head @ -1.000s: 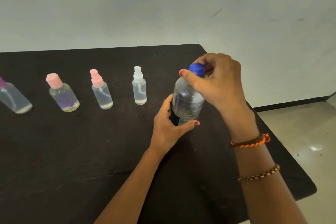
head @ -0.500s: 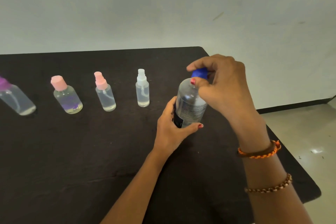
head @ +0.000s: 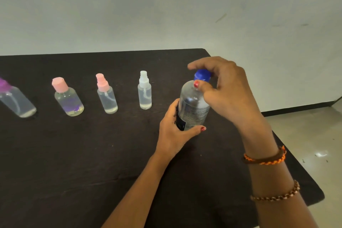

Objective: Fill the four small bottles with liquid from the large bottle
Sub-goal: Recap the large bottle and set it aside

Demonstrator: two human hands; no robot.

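Large bottle (head: pixel 193 104), clear with a blue cap (head: pixel 202 75), stands on the dark worktop (head: pixel 74 163). My left hand (head: pixel 174 131) grips its lower body over a dark label; I note pale print on the label, too small to read. My right hand (head: pixel 224 87) is curled over the cap, thumb at the neck; whether the fingers actually pinch the cap I cannot tell. To the left of my left hand stand four small bottles in a row: white sprayer (head: pixel 144 90), pink sprayer (head: pixel 107 94), pink cap (head: pixel 67 97), purple top (head: pixel 14 99).
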